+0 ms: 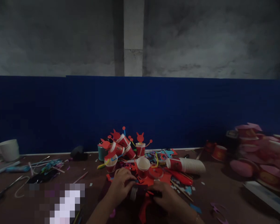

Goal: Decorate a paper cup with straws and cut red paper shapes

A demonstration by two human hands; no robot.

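Note:
My left hand (pixel 121 185) and my right hand (pixel 166 196) are close together low in the head view, over a litter of red paper scraps (pixel 154 179). Both have their fingers curled. Between them is a small pale ring, perhaps a roll of tape (pixel 133 193), and a dark object under the right fingers that I cannot name in this dim light. Just beyond the hands an upright red paper cup (pixel 142 166) stands open. Behind it is a cluster of decorated red cups (pixel 122 146) with cut-out red heads and pipe-cleaner arms.
A stack of paper cups (pixel 186 165) lies on its side to the right. Pink and red containers (pixel 256 152) crowd the far right. A white cup (pixel 8 150) and tools lie at the left. A blue wall panel (pixel 140 109) runs behind the brown table (pixel 224 193).

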